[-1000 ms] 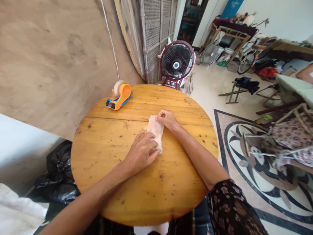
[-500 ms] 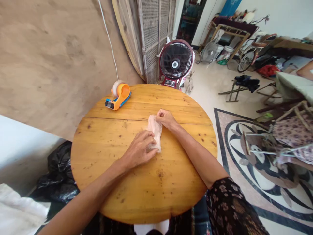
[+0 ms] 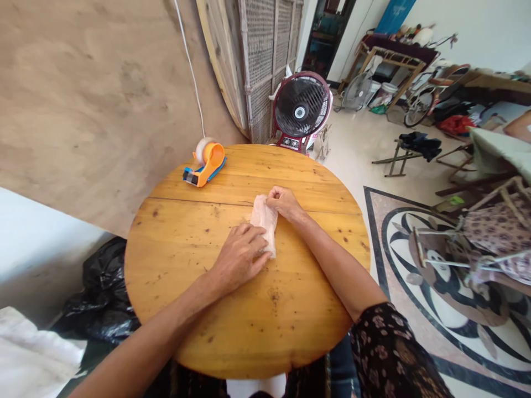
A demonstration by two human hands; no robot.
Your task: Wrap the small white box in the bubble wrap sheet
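A pale pinkish, crinkled piece of thin plastic wrap (image 3: 264,213) lies lengthwise near the middle of the round wooden table (image 3: 215,337). Whether anything is inside it I cannot tell. My left hand (image 3: 240,251) rests over its lower left side, fingers spread and lightly bent, with the thumb near the bottom end. At the upper right corner of the wrap, my right hand (image 3: 286,203) has thumb and fingers pinched together on the edge. An orange and blue tape dispenser (image 3: 209,163) with a roll of tape stands at the table's far left.
A dark red fan (image 3: 301,110) stands just past the table's far edge. A wooden board (image 3: 103,99) rises along the left side. Black plastic bags (image 3: 103,293) lie at the lower left. To the right are a folding stool (image 3: 398,157) and a patterned floor (image 3: 398,249).
The view has shifted slightly, so everything sits a little farther right. Both hands stay nearly in place on the wrap, which looks slightly flatter and more spread between them.
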